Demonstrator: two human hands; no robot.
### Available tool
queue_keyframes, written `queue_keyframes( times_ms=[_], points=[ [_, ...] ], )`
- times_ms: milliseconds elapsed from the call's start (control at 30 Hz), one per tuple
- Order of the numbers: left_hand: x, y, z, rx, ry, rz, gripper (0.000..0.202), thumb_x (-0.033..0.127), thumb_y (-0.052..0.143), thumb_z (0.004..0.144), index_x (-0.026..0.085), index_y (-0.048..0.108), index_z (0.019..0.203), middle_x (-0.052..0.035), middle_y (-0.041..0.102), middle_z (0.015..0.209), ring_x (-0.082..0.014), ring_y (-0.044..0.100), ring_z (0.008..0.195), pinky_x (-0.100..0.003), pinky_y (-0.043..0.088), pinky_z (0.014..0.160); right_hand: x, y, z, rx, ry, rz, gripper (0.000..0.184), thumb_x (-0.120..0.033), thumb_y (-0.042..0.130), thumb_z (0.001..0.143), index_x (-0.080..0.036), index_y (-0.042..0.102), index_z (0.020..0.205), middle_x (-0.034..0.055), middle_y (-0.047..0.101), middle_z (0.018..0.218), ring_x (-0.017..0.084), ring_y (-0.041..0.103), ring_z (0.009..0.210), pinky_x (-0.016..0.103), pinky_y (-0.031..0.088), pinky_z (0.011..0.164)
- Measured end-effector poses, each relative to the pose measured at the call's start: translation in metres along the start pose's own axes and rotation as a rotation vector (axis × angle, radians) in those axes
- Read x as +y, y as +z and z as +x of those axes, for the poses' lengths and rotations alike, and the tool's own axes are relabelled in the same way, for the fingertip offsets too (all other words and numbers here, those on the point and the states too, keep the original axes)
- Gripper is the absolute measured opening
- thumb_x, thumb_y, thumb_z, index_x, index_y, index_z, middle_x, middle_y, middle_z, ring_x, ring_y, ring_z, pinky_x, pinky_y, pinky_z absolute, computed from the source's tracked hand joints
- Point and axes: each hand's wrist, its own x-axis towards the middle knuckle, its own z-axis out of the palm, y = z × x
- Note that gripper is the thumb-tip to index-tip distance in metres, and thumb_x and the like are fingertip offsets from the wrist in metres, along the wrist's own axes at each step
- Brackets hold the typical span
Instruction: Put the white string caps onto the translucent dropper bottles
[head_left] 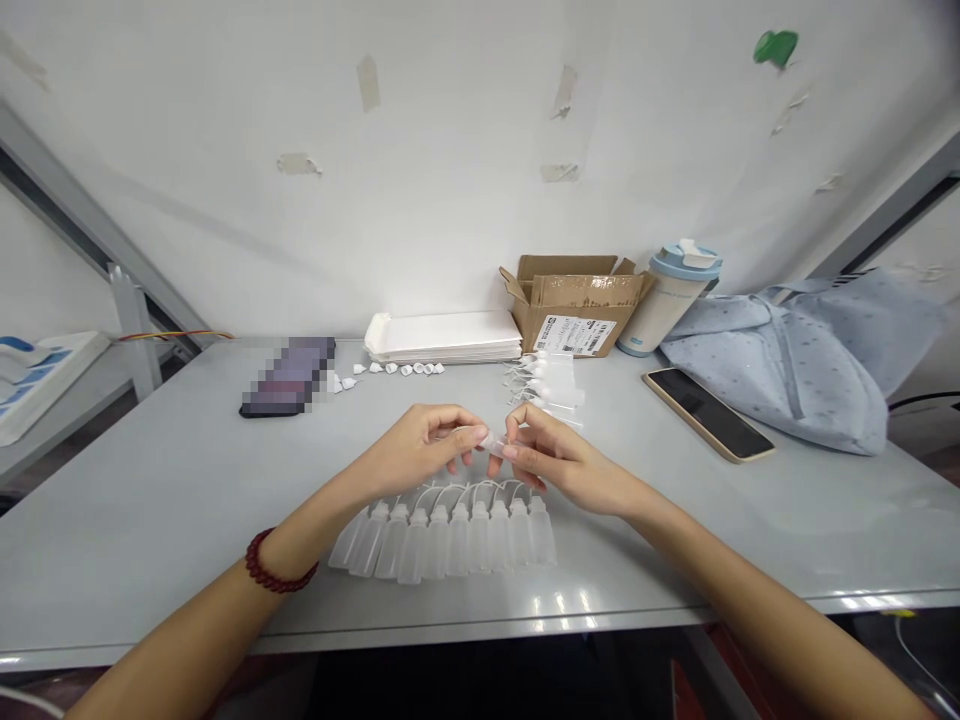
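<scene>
Between my two hands, above the table, is a small translucent plastic bottle (493,444), mostly covered by fingers. My left hand (433,440) is closed on its left end, thumb on top. My right hand (553,455) pinches the right end between thumb and fingers. Just below them lies a row of several clear squeeze bottles (459,540), side by side, with thin white tubes curving from their necks. Behind my right hand lies a group of similar bottles (559,380) with white tips. Several loose white caps (406,369) are lined up farther back.
A stack of white flat packs (450,335) and an open cardboard box (574,310) stand against the wall, beside a tumbler (667,300). A phone (705,412) and a pale blue bag (780,370) lie right. Another phone (292,375), partly pixelated, lies left on the grey table (187,500).
</scene>
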Motion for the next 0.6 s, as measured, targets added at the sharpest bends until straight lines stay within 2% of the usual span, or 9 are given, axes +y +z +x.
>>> queue_keyframes(
  times_ms=[100, 200, 333, 433, 600],
  points=[
    [-0.0004, 0.0011, 0.0013, 0.001, -0.031, 0.039, 0.038, 0.046, 0.048, 0.088, 0.015, 0.062, 0.072, -0.0021, 0.064, 0.069, -0.0133, 0.057, 0.062, -0.024, 0.045, 0.059, -0.0009, 0.001, -0.0001, -0.006, 0.0, 0.002, 0.021, -0.037, 0.05, 0.091, -0.022, 0.037, 0.086, 0.0, 0.061, 0.081, 0.006, 0.038, 0.053, 0.023, 0.032, 0.05],
    [0.0007, 0.0011, 0.0003, -0.003, -0.018, 0.054, 0.038, 0.044, 0.05, 0.087, 0.015, 0.061, 0.066, -0.0009, 0.061, 0.062, -0.0132, 0.057, 0.061, -0.024, 0.045, 0.06, 0.0, 0.0017, 0.0, -0.02, 0.018, 0.027, 0.022, -0.039, 0.049, 0.091, -0.022, 0.035, 0.087, -0.0015, 0.059, 0.077, 0.007, 0.038, 0.052, 0.023, 0.031, 0.049],
    [0.0027, 0.0007, -0.0023, -0.002, 0.03, 0.027, 0.027, 0.039, 0.054, 0.086, 0.016, 0.066, 0.082, -0.001, 0.064, 0.072, -0.0133, 0.058, 0.066, -0.024, 0.048, 0.064, 0.0022, 0.0017, 0.0005, -0.029, 0.012, 0.103, 0.024, -0.042, 0.045, 0.092, -0.024, 0.03, 0.086, -0.007, 0.051, 0.064, 0.007, 0.035, 0.048, 0.022, 0.028, 0.049],
    [0.002, 0.0006, -0.0033, -0.018, 0.071, -0.008, 0.024, 0.037, 0.056, 0.085, 0.017, 0.067, 0.095, -0.0018, 0.066, 0.08, -0.0147, 0.06, 0.073, -0.025, 0.049, 0.068, 0.003, 0.001, 0.0008, -0.03, 0.026, 0.149, 0.026, -0.042, 0.047, 0.091, -0.024, 0.029, 0.085, -0.0084, 0.048, 0.061, 0.007, 0.034, 0.046, 0.022, 0.027, 0.049],
    [-0.0005, 0.0012, -0.0044, -0.021, 0.102, -0.026, 0.025, 0.035, 0.058, 0.084, 0.018, 0.067, 0.099, -0.004, 0.067, 0.091, -0.0164, 0.059, 0.079, -0.027, 0.048, 0.07, 0.0046, -0.0002, 0.0017, -0.047, 0.08, 0.281, 0.028, -0.042, 0.05, 0.09, -0.024, 0.03, 0.085, -0.0091, 0.046, 0.062, 0.005, 0.032, 0.044, 0.021, 0.024, 0.046]
  ],
)
